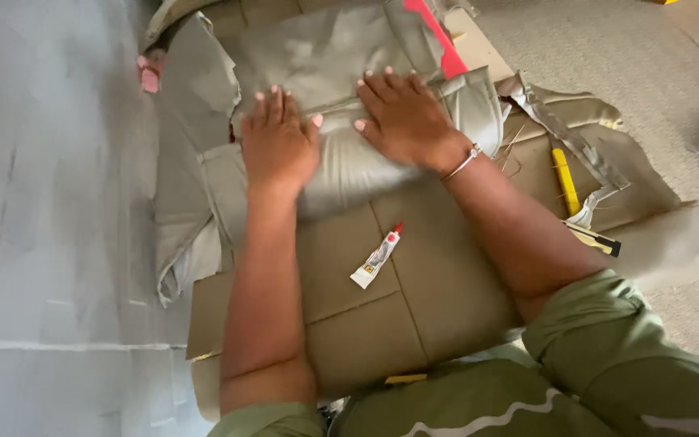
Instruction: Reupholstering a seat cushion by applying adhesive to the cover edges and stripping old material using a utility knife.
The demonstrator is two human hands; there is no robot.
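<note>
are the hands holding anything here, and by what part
Nothing is gripped. Both the left hand and right hand lie flat, palms down, pressing on a fold of the grey-green cover. The glue tube lies untouched.

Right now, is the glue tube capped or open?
Capped. The glue tube lies flat on the cushion, its red cap at the upper end, apart from both hands: left hand, right hand.
</note>
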